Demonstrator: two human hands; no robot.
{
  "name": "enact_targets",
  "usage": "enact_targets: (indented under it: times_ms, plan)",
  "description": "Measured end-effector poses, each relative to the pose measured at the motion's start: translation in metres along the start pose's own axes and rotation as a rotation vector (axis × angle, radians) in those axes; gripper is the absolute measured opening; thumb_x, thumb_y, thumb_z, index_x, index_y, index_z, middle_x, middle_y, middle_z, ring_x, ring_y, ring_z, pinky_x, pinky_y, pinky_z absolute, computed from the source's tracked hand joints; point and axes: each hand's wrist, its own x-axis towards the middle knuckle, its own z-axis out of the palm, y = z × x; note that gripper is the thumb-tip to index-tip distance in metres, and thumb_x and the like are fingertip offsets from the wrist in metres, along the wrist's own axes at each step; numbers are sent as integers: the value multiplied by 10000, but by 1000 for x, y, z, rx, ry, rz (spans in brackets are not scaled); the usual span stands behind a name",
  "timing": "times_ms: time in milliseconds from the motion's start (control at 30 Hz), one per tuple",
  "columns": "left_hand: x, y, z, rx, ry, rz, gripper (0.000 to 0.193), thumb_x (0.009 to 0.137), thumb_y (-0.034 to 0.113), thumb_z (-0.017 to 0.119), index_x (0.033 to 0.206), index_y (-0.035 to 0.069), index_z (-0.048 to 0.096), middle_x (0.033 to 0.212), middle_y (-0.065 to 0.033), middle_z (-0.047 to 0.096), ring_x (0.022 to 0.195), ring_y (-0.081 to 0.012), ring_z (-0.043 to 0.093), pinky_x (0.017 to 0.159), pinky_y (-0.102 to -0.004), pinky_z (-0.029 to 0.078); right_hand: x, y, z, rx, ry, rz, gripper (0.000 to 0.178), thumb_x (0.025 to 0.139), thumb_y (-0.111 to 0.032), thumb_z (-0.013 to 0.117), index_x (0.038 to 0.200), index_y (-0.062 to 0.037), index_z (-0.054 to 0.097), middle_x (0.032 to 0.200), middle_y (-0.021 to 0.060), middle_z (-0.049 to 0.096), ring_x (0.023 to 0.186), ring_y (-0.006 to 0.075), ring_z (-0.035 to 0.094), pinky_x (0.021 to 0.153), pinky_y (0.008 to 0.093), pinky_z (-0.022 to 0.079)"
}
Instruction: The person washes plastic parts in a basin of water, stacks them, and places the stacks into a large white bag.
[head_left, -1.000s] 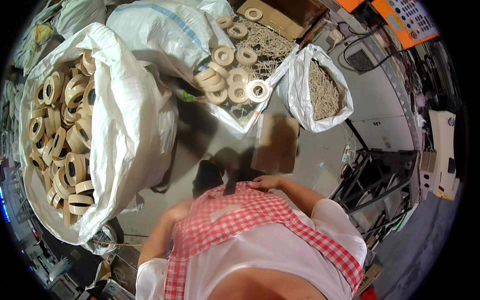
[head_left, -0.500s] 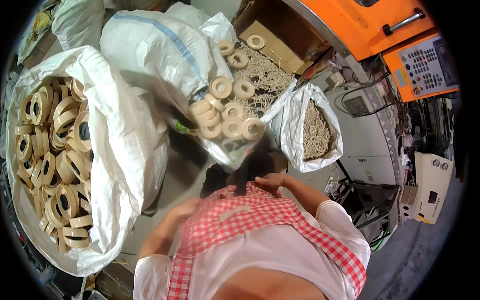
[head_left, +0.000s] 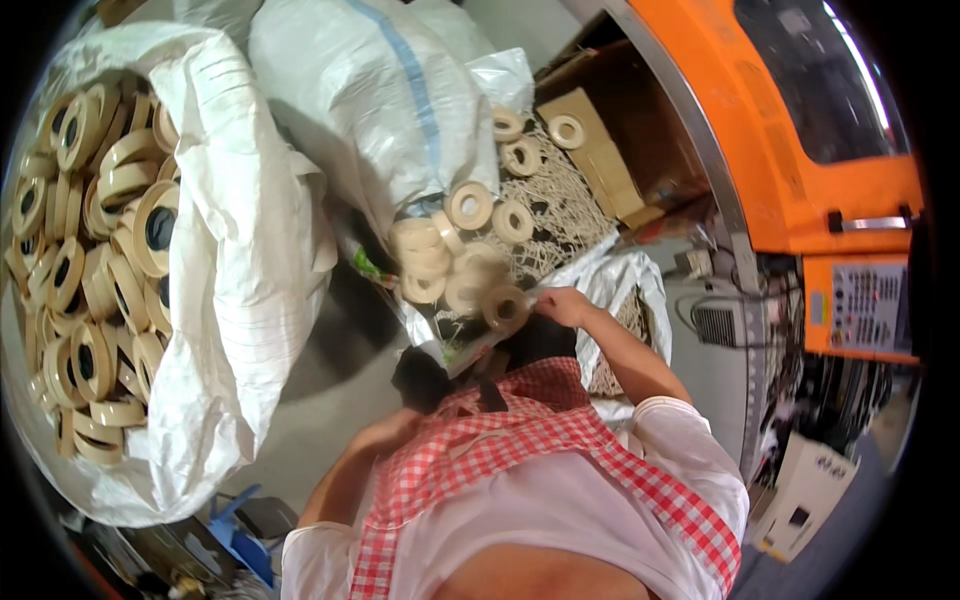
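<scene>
My right hand (head_left: 565, 306) reaches forward, its fingers pinched on the near right edge of a plastic sheet (head_left: 432, 345). Several smooth beige plastic rings (head_left: 470, 205) lie loose and stacked on that sheet, with small beige sprue pieces (head_left: 560, 200) spread behind them. One blurred ring lies just left of my right fingers. Low beside my red checked apron (head_left: 450, 450) is my left hand (head_left: 393, 430); its fingers are hidden against the cloth, so what it holds is not visible.
A large open white sack (head_left: 250, 250) full of beige rings stands at left. Behind the loose rings sits a bulging white sack (head_left: 360, 110), beside a cardboard box (head_left: 590, 160). A smaller sack (head_left: 650, 290) of sprue pieces stands right. An orange machine (head_left: 790, 190) rises at far right.
My right hand has gone from the apron forward to the sheet's edge. The left hand stays low by the apron. The whole view has turned, showing more of the orange machine.
</scene>
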Motion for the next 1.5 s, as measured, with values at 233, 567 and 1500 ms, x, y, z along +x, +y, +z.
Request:
enact_targets:
  times_ms: [233, 567, 1500]
  plan:
    - [126, 28, -61, 422, 1014, 73, 375, 772, 207, 611, 1081, 9, 533, 1031, -194, 561, 976, -349, 526, 828, -381, 427, 185, 52, 10, 170, 42, -188, 240, 816, -268, 579, 886, -38, 594, 679, 72, 598, 687, 153, 596, 626, 298, 464]
    - [406, 77, -266, 683, 1281, 483, 312, 798, 188, 541, 1057, 14, 537, 1007, -203, 553, 960, -361, 514, 827, -415, 406, 503, 40, 129, 1827, 100, 307, 123, 877, -180, 500, 874, -56, 505, 783, 45, 500, 608, 144, 476, 506, 271, 381]
    - [371, 62, -540, 730, 1790, 126, 447, 753, 230, 603, 1119, -11, 515, 1027, -237, 561, 955, -317, 544, 843, -371, 420, 660, 105, -42, -197, 701, -275, 386, 785, -283, 600, 1039, 4, 559, 978, 139, 613, 890, 241, 585, 826, 337, 442]
